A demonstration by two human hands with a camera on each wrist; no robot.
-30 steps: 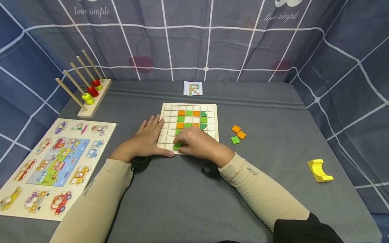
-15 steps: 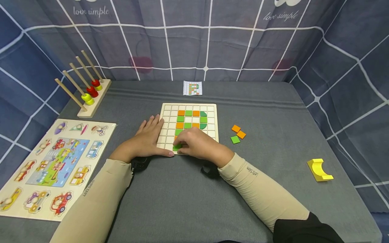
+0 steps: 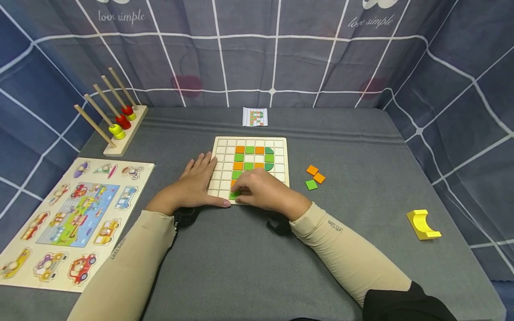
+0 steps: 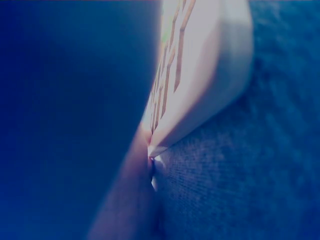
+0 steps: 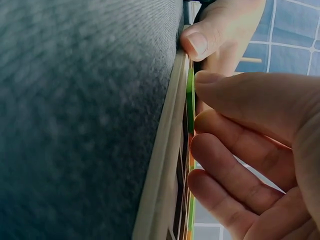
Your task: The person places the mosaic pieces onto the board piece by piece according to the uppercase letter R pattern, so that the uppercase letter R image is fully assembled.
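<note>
A wooden grid board (image 3: 279,178) lies on the grey table, with green and orange tiles set in several squares. My left hand (image 3: 194,183) rests flat with fingers spread at the board's left edge, its thumb along the near edge. My right hand (image 3: 263,189) is over the lower part of the board. Its curled fingers and thumb hold a green square tile (image 3: 234,195) in the bottom row; in the right wrist view the thumb and a fingertip touch this green tile (image 5: 190,100). The hand covers part of the board. The left wrist view is dark and blurred.
Two orange tiles and one green tile (image 3: 311,184) lie right of the board. A printed pattern card (image 3: 254,117) is behind it. On the left are a picture puzzle board (image 3: 134,180) and a bead-peg stand (image 3: 128,133). A yellow curved block (image 3: 421,226) lies far right.
Both hands stay in nearly the same place. The right fingers shift only very slightly at the green tile.
</note>
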